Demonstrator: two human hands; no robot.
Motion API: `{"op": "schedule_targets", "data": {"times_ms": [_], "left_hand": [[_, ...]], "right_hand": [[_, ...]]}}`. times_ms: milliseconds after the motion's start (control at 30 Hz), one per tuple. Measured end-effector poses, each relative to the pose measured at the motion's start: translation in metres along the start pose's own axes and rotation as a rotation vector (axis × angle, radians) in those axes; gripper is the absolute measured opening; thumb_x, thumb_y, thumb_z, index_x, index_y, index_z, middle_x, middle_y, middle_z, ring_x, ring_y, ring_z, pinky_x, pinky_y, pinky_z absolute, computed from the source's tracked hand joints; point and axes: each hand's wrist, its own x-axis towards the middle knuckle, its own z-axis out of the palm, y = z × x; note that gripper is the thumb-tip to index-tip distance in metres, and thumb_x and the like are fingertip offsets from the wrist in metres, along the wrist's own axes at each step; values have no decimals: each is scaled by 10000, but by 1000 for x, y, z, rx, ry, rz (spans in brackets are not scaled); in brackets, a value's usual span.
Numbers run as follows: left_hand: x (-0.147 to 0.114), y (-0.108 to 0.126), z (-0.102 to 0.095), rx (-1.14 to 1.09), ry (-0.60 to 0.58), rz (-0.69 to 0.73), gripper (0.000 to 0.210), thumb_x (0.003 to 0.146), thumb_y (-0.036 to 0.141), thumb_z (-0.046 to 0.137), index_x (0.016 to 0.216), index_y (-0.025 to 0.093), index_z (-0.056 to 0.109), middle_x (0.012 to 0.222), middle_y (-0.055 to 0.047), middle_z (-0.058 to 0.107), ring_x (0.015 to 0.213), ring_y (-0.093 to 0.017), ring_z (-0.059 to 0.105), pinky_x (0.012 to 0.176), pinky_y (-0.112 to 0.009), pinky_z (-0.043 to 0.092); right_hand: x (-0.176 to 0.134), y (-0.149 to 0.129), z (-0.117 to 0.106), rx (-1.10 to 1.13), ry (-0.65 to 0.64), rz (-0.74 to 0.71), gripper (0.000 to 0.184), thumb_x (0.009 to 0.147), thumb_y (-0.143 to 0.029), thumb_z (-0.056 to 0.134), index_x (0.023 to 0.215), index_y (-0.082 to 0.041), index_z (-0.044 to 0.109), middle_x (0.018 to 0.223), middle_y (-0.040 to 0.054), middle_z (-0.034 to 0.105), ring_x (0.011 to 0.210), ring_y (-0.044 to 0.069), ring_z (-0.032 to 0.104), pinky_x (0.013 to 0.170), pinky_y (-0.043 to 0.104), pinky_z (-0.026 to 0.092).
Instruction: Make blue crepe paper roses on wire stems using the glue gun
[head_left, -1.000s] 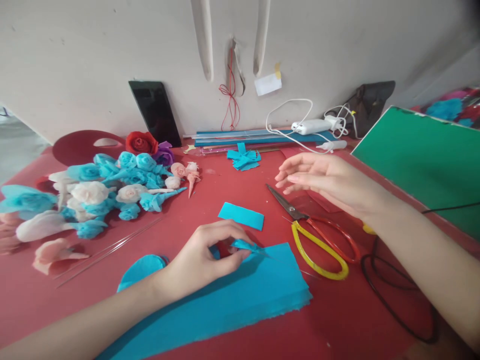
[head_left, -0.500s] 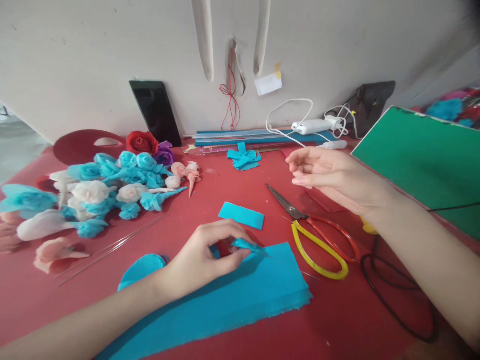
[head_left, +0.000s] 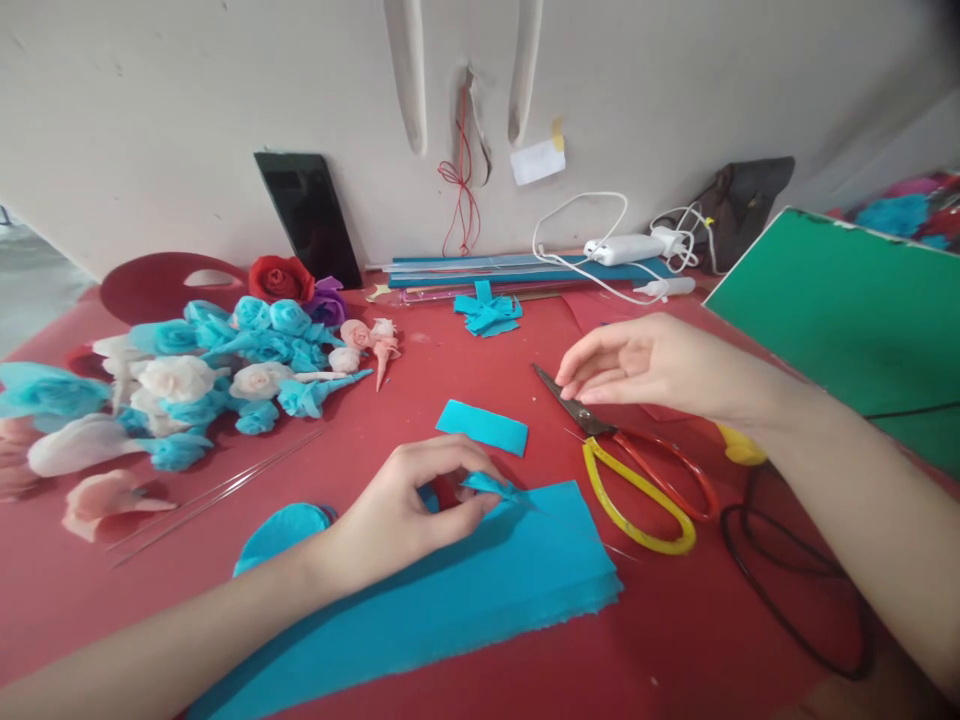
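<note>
Pinched between the thumb and fingers of my left hand (head_left: 427,500) is a small twisted piece of blue crepe paper (head_left: 487,485). This hand is over a stack of blue crepe paper sheets (head_left: 495,590). A thin wire near the held piece points to the right; whether it joins the piece I cannot tell. My right hand (head_left: 637,365) hovers over the blades of the scissors (head_left: 637,490), its fingers loosely curved and apart, with nothing visible in them. The scissors have one yellow and one red handle. A cut blue paper strip (head_left: 484,428) lies beyond my left hand.
Blue, white and pink paper flowers (head_left: 180,380) are heaped at the left, near thin wires (head_left: 217,495). A blue round piece (head_left: 281,535) lies by my left forearm. Blue strips (head_left: 487,310), a phone (head_left: 307,215) and a white charger (head_left: 622,250) are at the back. A green board (head_left: 847,310) stands right.
My right hand has moved down and slightly left, over the scissor blades. My left hand keeps its pinch on the blue piece in nearly the same place.
</note>
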Motion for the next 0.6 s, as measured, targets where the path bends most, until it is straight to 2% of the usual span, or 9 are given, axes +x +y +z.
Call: {"op": "schedule_targets", "data": {"times_ms": [133, 233, 333, 433, 533, 600], "left_hand": [[0, 0, 0, -1, 2, 6, 88, 801, 147, 603, 855, 182, 663, 888, 1, 690, 804, -106, 631, 695, -176, 481], [-1, 0, 0, -2, 2, 7, 84, 802, 151, 604, 852, 183, 664, 881, 2, 690, 801, -107, 629, 695, -177, 480], [-1, 0, 0, -4, 4, 6, 85, 806, 157, 603, 855, 189, 665, 886, 3, 691, 808, -109, 631, 703, -180, 484], [-1, 1, 0, -7, 5, 8, 95, 806, 156, 603, 868, 191, 665, 899, 2, 692, 813, -111, 635, 707, -180, 489], [-1, 0, 0, -4, 7, 5, 88, 806, 162, 603, 866, 188, 663, 899, -3, 694, 813, -117, 637, 703, -186, 492], [-1, 0, 0, -4, 2, 1, 88, 810, 167, 600, 868, 190, 663, 911, -5, 698, 835, -124, 638, 716, -190, 495]], "right_hand": [[-1, 3, 1, -47, -122, 87, 211, 707, -122, 634, 903, -195, 670, 962, 28, 698, 876, 163, 670, 744, 234, 557], [-1, 5, 3, -85, -143, 117, 283, 704, -135, 647, 980, -195, 655, 1010, 37, 689, 903, 175, 667, 735, 242, 566], [-2, 6, 6, -141, -75, 112, 296, 665, -184, 724, 951, -188, 646, 811, 16, 701, 709, 145, 672, 572, 197, 550], [-3, 3, 9, -173, 19, 76, 140, 729, -257, 694, 832, -172, 651, 640, -9, 651, 511, 89, 596, 441, 166, 479], [-3, -3, 10, -119, 57, 40, 143, 841, -289, 572, 815, -170, 648, 741, 11, 676, 630, 98, 641, 536, 174, 524], [-3, -7, 10, -65, 61, 41, 132, 862, -251, 538, 852, -168, 640, 821, 24, 691, 734, 112, 663, 619, 181, 547]]}}
